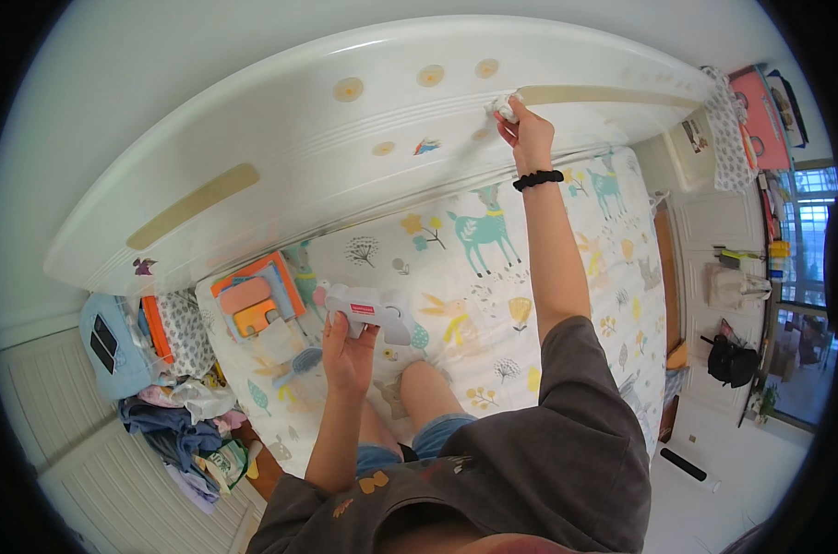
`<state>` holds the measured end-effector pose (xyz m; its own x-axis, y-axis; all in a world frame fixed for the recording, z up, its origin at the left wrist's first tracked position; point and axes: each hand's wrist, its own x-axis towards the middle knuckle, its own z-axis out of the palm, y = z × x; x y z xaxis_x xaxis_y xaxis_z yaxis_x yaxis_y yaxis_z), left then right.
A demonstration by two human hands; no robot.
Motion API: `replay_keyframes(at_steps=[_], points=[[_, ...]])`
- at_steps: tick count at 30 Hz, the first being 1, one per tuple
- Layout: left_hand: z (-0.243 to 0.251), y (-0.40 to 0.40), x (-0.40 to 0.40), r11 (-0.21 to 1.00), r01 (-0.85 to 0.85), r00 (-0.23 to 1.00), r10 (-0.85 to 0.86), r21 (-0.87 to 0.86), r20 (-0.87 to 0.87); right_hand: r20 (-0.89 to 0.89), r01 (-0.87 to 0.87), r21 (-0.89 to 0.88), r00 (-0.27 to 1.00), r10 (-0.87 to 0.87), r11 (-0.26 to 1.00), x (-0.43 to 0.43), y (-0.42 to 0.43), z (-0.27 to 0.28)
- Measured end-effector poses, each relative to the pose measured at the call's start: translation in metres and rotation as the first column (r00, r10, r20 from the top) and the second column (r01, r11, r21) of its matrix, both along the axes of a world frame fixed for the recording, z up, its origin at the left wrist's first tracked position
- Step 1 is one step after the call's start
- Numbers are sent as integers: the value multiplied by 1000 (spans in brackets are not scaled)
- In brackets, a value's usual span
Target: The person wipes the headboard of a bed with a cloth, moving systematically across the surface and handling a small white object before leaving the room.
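My right hand point(528, 135), with a black scrunchie on its wrist, pinches a crumpled white tissue or cloth point(503, 108) against the glossy white headboard point(287, 118). The wad sits at the left end of a beige strip point(606, 95). Round yellowish marks point(431, 75) and a small colourful sticker point(427, 146) are left of it. My left hand point(350, 350) holds a cloud-shaped white and grey object point(370, 311) with a red label above the bed. What that object is, I cannot tell. Another beige strip point(193, 206) is on the headboard's left part.
Below lies a mattress with an animal-print sheet point(474, 332). On its left are an orange book or folder point(291, 280), phone cases point(255, 316) and a blue hairbrush point(301, 363). Clothes point(177, 429) are piled beyond the left edge. White cabinets point(716, 215) stand at right.
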<state>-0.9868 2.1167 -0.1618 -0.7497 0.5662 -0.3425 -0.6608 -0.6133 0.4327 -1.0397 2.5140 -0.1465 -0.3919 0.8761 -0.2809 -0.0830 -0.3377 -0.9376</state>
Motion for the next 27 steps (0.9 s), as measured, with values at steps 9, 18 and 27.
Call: replay_keyframes(at_steps=[9, 18, 27], points=[[3, -6, -2, 1000, -11, 999, 11, -12, -36, 390, -23, 750, 823, -413, 661, -9, 8, -16], [0, -18, -5, 1000, -9, 1000, 9, 9, -11, -12, 56, 74, 998, -55, 996, -6, 7, 3], [-1, -23, -7, 1000, -11, 1000, 11, 24, 19, -291, -108, -341, 957, 4, 934, -11, 6, -23]])
